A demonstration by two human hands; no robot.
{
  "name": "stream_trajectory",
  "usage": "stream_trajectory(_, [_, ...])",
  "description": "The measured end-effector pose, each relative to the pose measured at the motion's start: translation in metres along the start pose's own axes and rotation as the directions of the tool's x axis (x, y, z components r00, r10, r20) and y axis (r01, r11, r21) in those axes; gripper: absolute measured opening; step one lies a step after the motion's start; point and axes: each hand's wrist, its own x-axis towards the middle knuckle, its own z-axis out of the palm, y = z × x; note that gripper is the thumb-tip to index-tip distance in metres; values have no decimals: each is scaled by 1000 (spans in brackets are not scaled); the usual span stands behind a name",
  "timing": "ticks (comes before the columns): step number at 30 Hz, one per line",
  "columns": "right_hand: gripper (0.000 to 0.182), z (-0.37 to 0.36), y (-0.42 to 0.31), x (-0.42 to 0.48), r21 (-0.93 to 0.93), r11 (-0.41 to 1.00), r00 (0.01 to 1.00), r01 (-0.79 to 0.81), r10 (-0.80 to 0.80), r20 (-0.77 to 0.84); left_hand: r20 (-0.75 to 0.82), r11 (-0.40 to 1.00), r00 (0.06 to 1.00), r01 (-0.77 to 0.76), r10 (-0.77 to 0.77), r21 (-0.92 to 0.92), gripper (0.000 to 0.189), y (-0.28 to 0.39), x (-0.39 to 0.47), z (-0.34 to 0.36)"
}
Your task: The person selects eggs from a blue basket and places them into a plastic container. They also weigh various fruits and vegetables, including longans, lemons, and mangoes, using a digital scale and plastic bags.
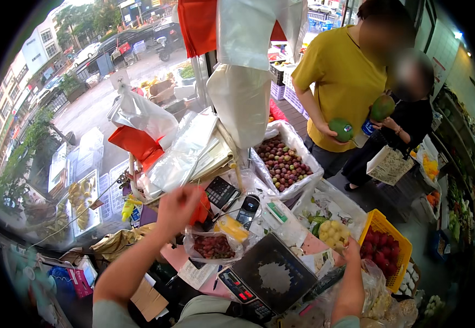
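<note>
My left hand (181, 205) is raised over the counter's left side, below a stack of clear plastic bags (188, 143). Its fingers look curled and blurred, and whether they grip anything is unclear. At the right, my right hand (351, 249) grips the edge of a bunch of pale yellow round produce (332, 234), above a lined tray (346, 201). Between my arms sits a digital scale (247, 283) with a dark platform and lit red figures. A clear bag of dark red grapes (215, 247) stands beside the scale.
A calculator (222, 192) and a handset (248, 210) lie behind the grapes. Beyond are a lined box of plums (283, 162) and a yellow crate (403, 246) of red fruit. Plastic bags (241, 102) hang overhead. Across the counter, a person in yellow (339, 78) holds a green mango (340, 130).
</note>
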Motion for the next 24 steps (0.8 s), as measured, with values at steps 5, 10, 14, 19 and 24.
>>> stream_trajectory(5, [28,39,25,-51,-57,981,977,185,-177,123,-304,949,899,-301,315,95,50,63,148,47])
stream_trajectory(10, [30,-15,53,-127,-119,930,920,347,-313,234,-479,958,830,-256,285,127,36,61,226,93])
stream_trajectory(14, [28,-48,41,-286,105,962,936,252,-270,225,-466,925,801,-349,377,148,27,29,231,92])
stream_trajectory(19, [28,-89,98,-369,217,925,938,311,-335,84,-293,939,900,-344,323,-21,34,72,164,79])
stream_trajectory(24, [29,-83,136,-398,398,853,939,337,-336,-75,69,941,956,-264,284,-211,34,81,96,79])
